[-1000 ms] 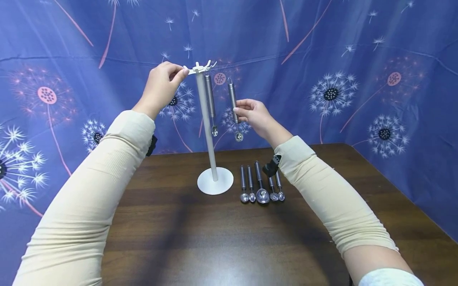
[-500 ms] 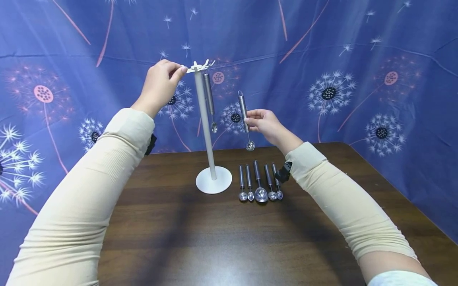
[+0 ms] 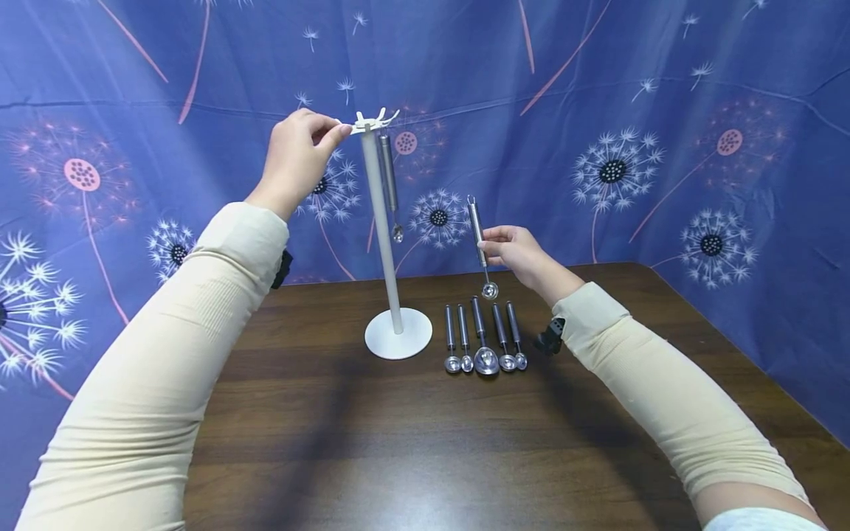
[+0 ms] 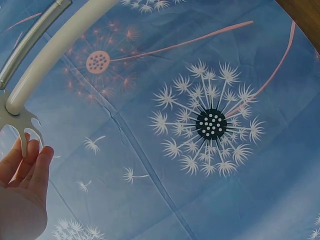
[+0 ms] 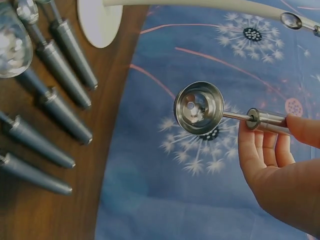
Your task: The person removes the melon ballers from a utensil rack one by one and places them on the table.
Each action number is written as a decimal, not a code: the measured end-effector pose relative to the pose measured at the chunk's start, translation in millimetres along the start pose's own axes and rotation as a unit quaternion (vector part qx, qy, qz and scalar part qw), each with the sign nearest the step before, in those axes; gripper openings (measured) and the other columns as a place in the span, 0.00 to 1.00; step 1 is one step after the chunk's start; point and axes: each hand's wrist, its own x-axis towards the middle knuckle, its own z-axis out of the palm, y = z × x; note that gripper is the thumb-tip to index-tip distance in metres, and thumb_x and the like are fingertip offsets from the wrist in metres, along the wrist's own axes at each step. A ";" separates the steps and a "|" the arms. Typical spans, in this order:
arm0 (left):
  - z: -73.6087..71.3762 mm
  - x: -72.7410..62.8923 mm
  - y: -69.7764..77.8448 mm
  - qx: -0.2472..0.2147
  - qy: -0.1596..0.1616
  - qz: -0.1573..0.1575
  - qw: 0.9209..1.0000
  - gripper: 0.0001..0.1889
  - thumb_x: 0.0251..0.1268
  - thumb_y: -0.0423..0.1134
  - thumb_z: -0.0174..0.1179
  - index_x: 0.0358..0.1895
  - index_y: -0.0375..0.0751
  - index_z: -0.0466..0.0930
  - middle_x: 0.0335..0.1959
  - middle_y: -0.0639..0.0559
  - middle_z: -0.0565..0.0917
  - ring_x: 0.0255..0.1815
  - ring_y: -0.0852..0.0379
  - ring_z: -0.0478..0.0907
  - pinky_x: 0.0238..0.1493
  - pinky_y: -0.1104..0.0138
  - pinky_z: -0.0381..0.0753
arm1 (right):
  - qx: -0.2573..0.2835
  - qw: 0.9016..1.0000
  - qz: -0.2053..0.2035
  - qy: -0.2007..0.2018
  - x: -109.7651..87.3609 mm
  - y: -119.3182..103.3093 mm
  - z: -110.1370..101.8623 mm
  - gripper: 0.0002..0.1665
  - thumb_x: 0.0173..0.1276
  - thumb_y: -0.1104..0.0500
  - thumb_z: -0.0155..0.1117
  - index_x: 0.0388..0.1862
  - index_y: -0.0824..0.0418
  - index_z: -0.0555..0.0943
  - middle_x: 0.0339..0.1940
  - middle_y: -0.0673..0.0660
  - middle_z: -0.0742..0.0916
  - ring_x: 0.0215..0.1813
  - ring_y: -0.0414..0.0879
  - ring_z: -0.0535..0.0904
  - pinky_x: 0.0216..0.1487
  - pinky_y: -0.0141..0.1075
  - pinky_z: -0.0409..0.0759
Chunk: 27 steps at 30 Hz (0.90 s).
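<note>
My left hand (image 3: 297,158) pinches one hook arm at the top of a white hanging stand (image 3: 385,236); in the left wrist view, fingers (image 4: 30,162) and thumb meet around that arm. From the stand's crown hangs one steel scoop (image 3: 389,177), bowl downward. My right hand (image 3: 518,254) holds a melon baller (image 3: 478,232) by its steel handle, raised off the table and right of the stand. Its ring points up and its small bowl down. The right wrist view shows the round bowl (image 5: 199,108) with a small hole in it.
Several steel scoops (image 3: 487,361) lie in a row on the brown wooden table (image 3: 398,442), handles away from me, right of the stand's round base (image 3: 378,339). The middle one has the largest bowl. A blue dandelion-patterned cloth (image 3: 531,147) hangs behind the table.
My right hand has moved rightward and down with the melon baller, away from the stand's crown and over the row of scoops. My left hand keeps its pinch on the stand.
</note>
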 end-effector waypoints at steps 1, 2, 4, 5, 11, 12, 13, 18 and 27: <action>-0.1 0.2 0.3 0.000 0.002 -0.001 1.000 0.24 0.73 0.56 0.49 0.57 0.41 0.81 0.49 0.46 0.77 0.49 0.51 0.71 0.53 0.61 0.72 | -0.008 1.000 0.002 0.001 -0.6 2.5 -2.0 0.23 0.74 0.63 0.55 0.64 0.71 0.69 0.50 0.56 0.78 0.54 0.49 0.77 0.64 0.43 0.77; -0.4 0.3 0.6 0.001 0.004 -0.001 1.000 0.24 0.73 0.56 0.49 0.56 0.41 0.82 0.47 0.47 0.77 0.48 0.52 0.70 0.52 0.61 0.72 | -0.014 1.000 0.005 0.002 -1.5 4.7 -3.6 0.23 0.74 0.63 0.55 0.64 0.71 0.69 0.51 0.57 0.78 0.54 0.49 0.77 0.64 0.43 0.77; -1.0 0.8 0.8 0.001 0.004 -0.002 1.000 0.24 0.72 0.56 0.51 0.54 0.41 0.83 0.44 0.49 0.76 0.45 0.53 0.70 0.49 0.62 0.71 | -0.030 0.999 0.011 0.001 -3.3 9.2 -6.5 0.23 0.74 0.63 0.55 0.64 0.71 0.69 0.53 0.59 0.78 0.57 0.52 0.76 0.64 0.43 0.76; -1.4 1.1 0.8 0.000 0.004 -0.002 1.000 0.24 0.72 0.56 0.51 0.53 0.41 0.84 0.42 0.50 0.76 0.44 0.54 0.69 0.47 0.63 0.71 | -0.039 0.999 0.015 -0.001 -4.5 11.2 -7.8 0.23 0.74 0.63 0.55 0.64 0.71 0.69 0.55 0.60 0.77 0.58 0.53 0.75 0.65 0.43 0.76; -4.6 1.5 3.1 -0.001 -0.008 -0.009 1.000 0.25 0.71 0.58 0.52 0.52 0.41 0.84 0.40 0.53 0.75 0.43 0.56 0.68 0.46 0.64 0.71 | -0.078 0.997 0.028 -0.002 -11.6 24.9 -16.7 0.23 0.73 0.63 0.56 0.63 0.71 0.69 0.56 0.61 0.77 0.54 0.50 0.76 0.65 0.46 0.74; -5.0 1.6 3.7 0.000 -0.011 -0.010 1.000 0.25 0.71 0.58 0.52 0.52 0.41 0.84 0.41 0.53 0.75 0.44 0.56 0.68 0.47 0.64 0.71 | -0.077 0.997 0.029 0.000 -12.5 27.6 -18.6 0.23 0.73 0.63 0.56 0.63 0.71 0.69 0.54 0.60 0.78 0.52 0.48 0.76 0.65 0.46 0.75; -5.5 1.6 4.1 -0.001 -0.013 -0.012 1.000 0.25 0.70 0.58 0.52 0.52 0.41 0.84 0.41 0.53 0.75 0.44 0.56 0.68 0.47 0.63 0.71 | -0.077 0.997 0.030 0.002 -13.4 30.5 -20.0 0.22 0.72 0.63 0.56 0.62 0.72 0.70 0.52 0.59 0.78 0.50 0.46 0.76 0.63 0.45 0.76; -6.7 2.1 5.0 0.000 -0.026 -0.015 1.000 0.26 0.71 0.58 0.51 0.53 0.41 0.83 0.46 0.50 0.77 0.45 0.55 0.69 0.49 0.62 0.72 | -0.066 0.997 0.046 0.011 -17.7 45.7 -28.9 0.23 0.72 0.64 0.57 0.62 0.74 0.69 0.44 0.54 0.79 0.40 0.37 0.76 0.57 0.39 0.80; -7.5 3.8 6.2 0.007 -0.036 -0.012 0.999 0.25 0.72 0.57 0.50 0.54 0.40 0.83 0.48 0.49 0.78 0.45 0.55 0.69 0.47 0.62 0.72 | -0.034 0.996 0.081 0.011 -26.5 75.4 -46.3 0.27 0.71 0.66 0.56 0.64 0.79 0.64 0.32 0.50 0.80 0.33 0.36 0.78 0.46 0.29 0.84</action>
